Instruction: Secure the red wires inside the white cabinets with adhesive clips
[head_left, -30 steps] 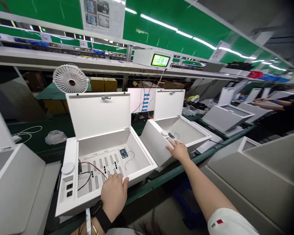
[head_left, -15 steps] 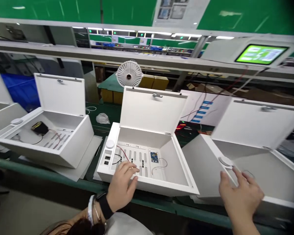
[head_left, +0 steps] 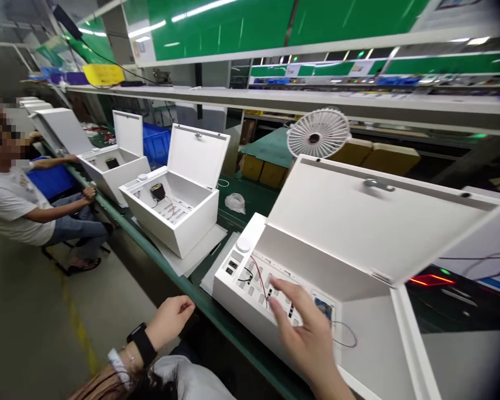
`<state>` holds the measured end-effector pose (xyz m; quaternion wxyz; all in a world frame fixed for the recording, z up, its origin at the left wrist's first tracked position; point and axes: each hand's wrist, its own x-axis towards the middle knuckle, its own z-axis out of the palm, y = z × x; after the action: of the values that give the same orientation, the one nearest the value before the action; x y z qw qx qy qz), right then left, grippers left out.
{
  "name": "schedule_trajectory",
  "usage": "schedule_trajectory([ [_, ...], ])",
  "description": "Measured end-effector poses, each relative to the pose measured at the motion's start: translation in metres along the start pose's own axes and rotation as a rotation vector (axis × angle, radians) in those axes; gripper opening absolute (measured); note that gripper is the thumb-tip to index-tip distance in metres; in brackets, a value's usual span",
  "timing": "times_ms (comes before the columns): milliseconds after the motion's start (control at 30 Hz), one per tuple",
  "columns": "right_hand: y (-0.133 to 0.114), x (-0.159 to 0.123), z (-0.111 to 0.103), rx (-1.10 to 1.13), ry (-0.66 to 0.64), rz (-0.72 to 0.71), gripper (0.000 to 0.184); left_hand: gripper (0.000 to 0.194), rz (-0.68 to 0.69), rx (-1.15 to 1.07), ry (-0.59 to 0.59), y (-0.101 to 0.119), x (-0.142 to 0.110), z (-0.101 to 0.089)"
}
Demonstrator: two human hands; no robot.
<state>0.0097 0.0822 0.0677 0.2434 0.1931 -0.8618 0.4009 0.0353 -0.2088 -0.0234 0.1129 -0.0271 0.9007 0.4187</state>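
Hovering over the slotted panel (head_left: 254, 280) inside an open white box (head_left: 254, 316): right hand (head_left: 306, 339), fingers (head_left: 283, 294) spread and released, grasping nothing, close above the panel, contact impossible to confirm; white box on the green-edged worktop (head_left: 183, 283), at its near edge, hinged lid (head_left: 379, 228) raised, metal handle (head_left: 377, 184) on the lid; inside, a blue circuit board (head_left: 323, 307) just beside the right hand, thin red and black wires (head_left: 258, 275) across the panel; on the box's ledge, a round white disc (head_left: 243, 244) and two small black switches (head_left: 232, 264); markings on board and switches too small to read; left hand (head_left: 170, 321) just off the worktop's edge, fingers loosely curled, empty, black smartwatch (head_left: 141, 344) on the wrist; farther along the worktop, a second open white box (head_left: 170, 216) holding a black device (head_left: 157, 191); nearby, a clear plastic bag (head_left: 235, 203); behind the lid, a white desk fan (head_left: 318, 132); at far left, a seated co-worker (head_left: 19, 214); overhead, a yellow sign (head_left: 104, 74), its writing illegible.
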Motion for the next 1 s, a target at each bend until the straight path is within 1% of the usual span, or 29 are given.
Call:
schedule_trajectory([
  [100, -0.038, 0.012, 0.043, 0.186, -0.272, -0.075, 0.032, 0.025, 0.097, -0.005, 0.010, 0.019, 0.024, -0.011],
  [133, -0.051, 0.015, 0.055, 0.232, -0.338, -0.099, 0.030, 0.025, 0.125, -0.008, 0.011, 0.027, 0.033, -0.016],
  [200, -0.075, 0.021, 0.079, 0.296, -0.421, -0.133, 0.024, 0.026, 0.165, -0.024, 0.011, 0.042, 0.050, -0.029],
  [267, -0.096, 0.026, 0.102, 0.326, -0.447, -0.143, 0.020, 0.026, 0.193, -0.029, 0.034, 0.054, 0.066, -0.046],
  [333, -0.111, 0.031, 0.126, 0.328, -0.435, -0.142, 0.025, 0.029, 0.218, -0.029, 0.079, 0.060, 0.080, -0.066],
  [433, -0.128, 0.043, 0.167, 0.299, -0.385, -0.144, 0.035, 0.029, 0.238, -0.027, 0.117, 0.056, 0.101, -0.099],
  [500, -0.138, 0.053, 0.197, 0.269, -0.348, -0.157, 0.034, 0.027, 0.238, -0.019, 0.128, 0.043, 0.114, -0.123],
  [600, -0.157, 0.071, 0.244, 0.226, -0.314, -0.185, 0.029, 0.025, 0.234, -0.006, 0.125, 0.015, 0.135, -0.158],
  [667, -0.170, 0.082, 0.275, 0.192, -0.329, -0.206, 0.026, 0.025, 0.228, -0.006, 0.117, -0.007, 0.149, -0.180],
  [733, -0.183, 0.092, 0.302, 0.136, -0.362, -0.216, 0.018, 0.024, 0.216, -0.020, 0.102, -0.028, 0.162, -0.201],
  [800, -0.192, 0.103, 0.327, 0.099, -0.387, -0.187, 0.011, 0.024, 0.196, -0.055, 0.076, -0.050, 0.175, -0.217],
  [867, -0.195, 0.115, 0.349, 0.115, -0.390, -0.097, 0.009, 0.022, 0.159, -0.117, 0.036, -0.072, 0.186, -0.226],
  [933, -0.193, 0.127, 0.367, 0.150, -0.395, 0.061, 0.009, 0.018, 0.090, -0.208, -0.016, -0.093, 0.195, -0.228],
  [1000, -0.187, 0.138, 0.384, 0.174, -0.429, 0.239, 0.011, 0.015, -0.010, -0.332, -0.081, -0.113, 0.202, -0.226],
])
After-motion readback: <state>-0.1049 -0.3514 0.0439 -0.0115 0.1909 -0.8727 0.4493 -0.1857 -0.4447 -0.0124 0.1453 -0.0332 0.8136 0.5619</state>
